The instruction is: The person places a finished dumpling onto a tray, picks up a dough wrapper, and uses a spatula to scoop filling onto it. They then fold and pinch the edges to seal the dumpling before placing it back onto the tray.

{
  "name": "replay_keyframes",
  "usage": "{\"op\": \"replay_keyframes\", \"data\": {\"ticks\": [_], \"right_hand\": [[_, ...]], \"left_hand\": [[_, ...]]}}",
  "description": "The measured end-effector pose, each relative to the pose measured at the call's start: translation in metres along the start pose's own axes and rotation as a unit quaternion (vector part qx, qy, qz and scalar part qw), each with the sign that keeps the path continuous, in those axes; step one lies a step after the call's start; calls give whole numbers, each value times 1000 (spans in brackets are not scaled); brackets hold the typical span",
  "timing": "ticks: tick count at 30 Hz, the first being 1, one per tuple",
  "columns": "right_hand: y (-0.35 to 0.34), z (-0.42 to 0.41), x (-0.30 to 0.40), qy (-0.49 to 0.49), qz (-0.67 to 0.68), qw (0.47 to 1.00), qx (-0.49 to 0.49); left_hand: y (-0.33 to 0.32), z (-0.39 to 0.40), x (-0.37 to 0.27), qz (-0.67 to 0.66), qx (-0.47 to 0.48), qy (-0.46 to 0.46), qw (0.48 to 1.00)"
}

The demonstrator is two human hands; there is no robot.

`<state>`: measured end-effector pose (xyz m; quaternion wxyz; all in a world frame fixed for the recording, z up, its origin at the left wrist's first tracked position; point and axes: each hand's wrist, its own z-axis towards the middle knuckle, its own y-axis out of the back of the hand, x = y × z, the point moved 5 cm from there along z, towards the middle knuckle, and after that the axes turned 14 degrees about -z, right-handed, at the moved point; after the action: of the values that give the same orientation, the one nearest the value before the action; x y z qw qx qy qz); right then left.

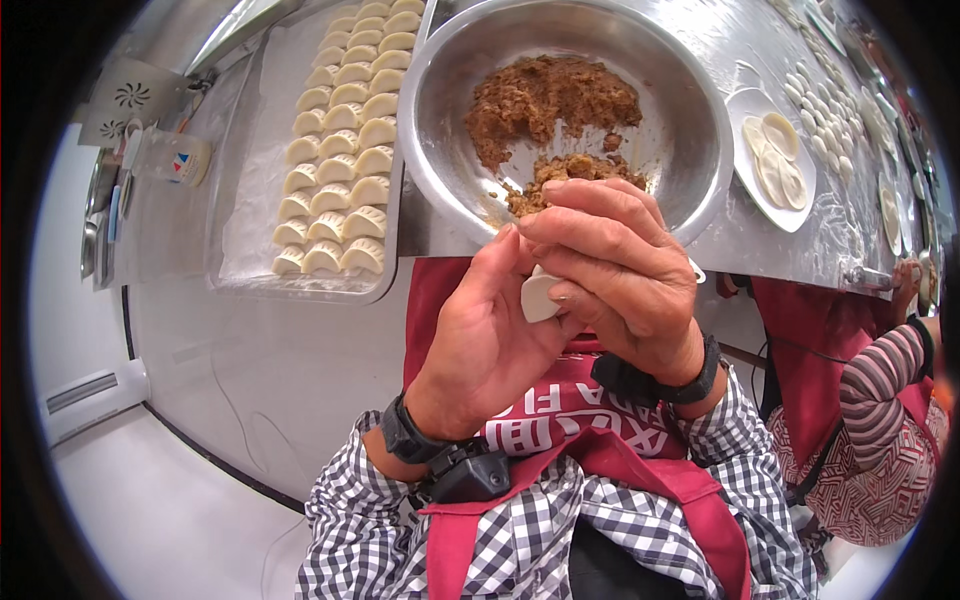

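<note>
Both my hands meet over the near rim of a large metal bowl [712,161], holding a pale dough dumpling [541,294] between them. My left hand [491,330] cups it from the left, thumb and fingers around it. My right hand [630,262] arches over it with curled fingers, hiding much of the dough. Whether any filling is inside it cannot be seen. Brown minced filling [555,101] lies in the bowl in two heaps, the nearer one partly behind my fingers. To the right of the bowl, a white plate [799,219] bears several overlapping round dough wrappers [780,169].
A metal tray [382,289] lined with paper stands left of the bowl, with rows of pleated dumplings [326,255]. Small dough pieces [821,120] lie on the floured metal table [832,232] at right. A co-worker's striped sleeve [874,390] shows at the right edge. A plastic jug [169,156] stands far left.
</note>
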<state>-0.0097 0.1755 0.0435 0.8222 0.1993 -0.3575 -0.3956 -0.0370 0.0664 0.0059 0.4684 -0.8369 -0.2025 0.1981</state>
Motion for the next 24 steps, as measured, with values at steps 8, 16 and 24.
{"op": "replay_keyframes", "data": {"ticks": [8,16,24], "right_hand": [[17,-14,-1,-135,75,985,-74],[-2,-7,12,-128,87,988,-25],[-17,-1,13,-128,45,990,23]], "left_hand": [[-9,-6,-9,77,81,-54,992],[-14,-10,-10,154,68,-136,976],[-19,-11,-8,155,73,-188,967]]}}
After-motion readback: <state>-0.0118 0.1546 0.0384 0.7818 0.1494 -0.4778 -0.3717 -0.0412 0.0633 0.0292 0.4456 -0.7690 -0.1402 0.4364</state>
